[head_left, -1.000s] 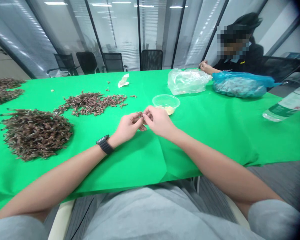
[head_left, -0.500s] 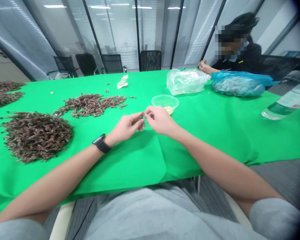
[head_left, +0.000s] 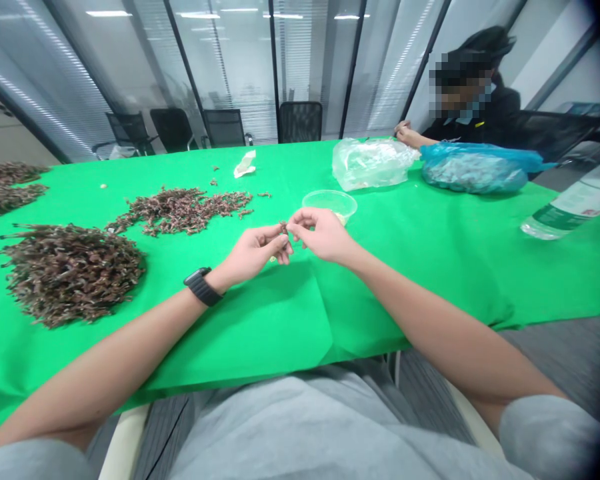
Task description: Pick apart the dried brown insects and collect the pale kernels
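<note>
Thumb and fingers of my left hand (head_left: 255, 253) pinch a small brown dried piece (head_left: 283, 228). From the other side, my right hand (head_left: 325, 235) pinches at the same piece, and the two sets of fingertips meet. A tiny yellow bit (head_left: 273, 259) shows just below my left fingers. Behind my right hand is a clear plastic bowl (head_left: 329, 199), its contents mostly hidden. To the left lie a big heap of brown, stalk-like dried pieces (head_left: 75, 273) and a looser spread of shorter brown pieces (head_left: 180, 210).
A green cloth (head_left: 260, 340) covers the table. Beyond are a crumpled white scrap (head_left: 245, 164), a clear plastic bag (head_left: 373, 163) and a filled blue bag (head_left: 477, 168). A large bottle (head_left: 573, 207) lies at right. Another person (head_left: 475, 100) sits at the far right.
My fingers have shifted slightly around the small brown piece, and my right hand has risen a little. A yellow bit now shows beneath my left hand.
</note>
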Demonstrator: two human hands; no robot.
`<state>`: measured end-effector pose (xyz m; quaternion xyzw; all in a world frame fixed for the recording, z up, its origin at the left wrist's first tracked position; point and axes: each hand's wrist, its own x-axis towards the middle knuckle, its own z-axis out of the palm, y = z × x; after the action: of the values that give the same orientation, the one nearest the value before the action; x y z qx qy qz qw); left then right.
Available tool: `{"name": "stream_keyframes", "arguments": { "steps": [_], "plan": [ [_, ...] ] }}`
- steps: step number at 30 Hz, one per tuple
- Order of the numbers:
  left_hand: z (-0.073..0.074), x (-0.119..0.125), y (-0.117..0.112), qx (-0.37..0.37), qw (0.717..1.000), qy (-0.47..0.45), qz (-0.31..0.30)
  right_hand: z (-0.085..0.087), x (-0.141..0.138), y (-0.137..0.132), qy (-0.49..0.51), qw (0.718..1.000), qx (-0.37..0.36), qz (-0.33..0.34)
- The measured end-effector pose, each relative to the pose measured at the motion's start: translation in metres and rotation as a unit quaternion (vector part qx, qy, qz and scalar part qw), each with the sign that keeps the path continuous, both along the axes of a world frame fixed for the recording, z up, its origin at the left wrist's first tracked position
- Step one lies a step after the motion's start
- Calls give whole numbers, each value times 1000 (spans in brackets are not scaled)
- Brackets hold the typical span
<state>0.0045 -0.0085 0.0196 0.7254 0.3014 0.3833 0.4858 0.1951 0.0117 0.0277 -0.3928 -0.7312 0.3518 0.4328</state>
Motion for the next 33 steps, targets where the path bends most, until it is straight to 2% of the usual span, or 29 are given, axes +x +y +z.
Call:
{"name": "stream_keyframes", "arguments": {
  "steps": [3,6,9,12,15,17,22,25,28,33],
  "plan": [
    [-2,-1,1,-30,999,-29,-14,-1,3,0,-65,989,126,-28],
    [-5,-2,2,-51,997,-53,-21,-2,6,0,-128,963,234,-34],
    [-5,-1,1,-53,997,-55,-23,-3,7,-1,-148,946,287,-31],
    [-2,0,-2,-39,998,-41,-14,-5,4,-3,-108,967,228,-25],
    [-1,2,-4,-16,1000,-21,4,-5,-2,-5,-28,993,109,-20],
    [-2,3,-4,7,1000,-8,15,-5,-5,-6,25,999,25,-15],
    [-6,1,-6,82,994,51,48,0,-7,-6,132,976,-171,12],
    [-6,1,-8,105,990,69,70,3,-5,-8,166,954,-249,29],
    [-5,3,-8,91,993,46,60,5,-5,-9,183,950,-252,21],
    [-1,6,-7,22,998,-23,48,2,-6,-8,157,980,-120,4]
  ]
}}
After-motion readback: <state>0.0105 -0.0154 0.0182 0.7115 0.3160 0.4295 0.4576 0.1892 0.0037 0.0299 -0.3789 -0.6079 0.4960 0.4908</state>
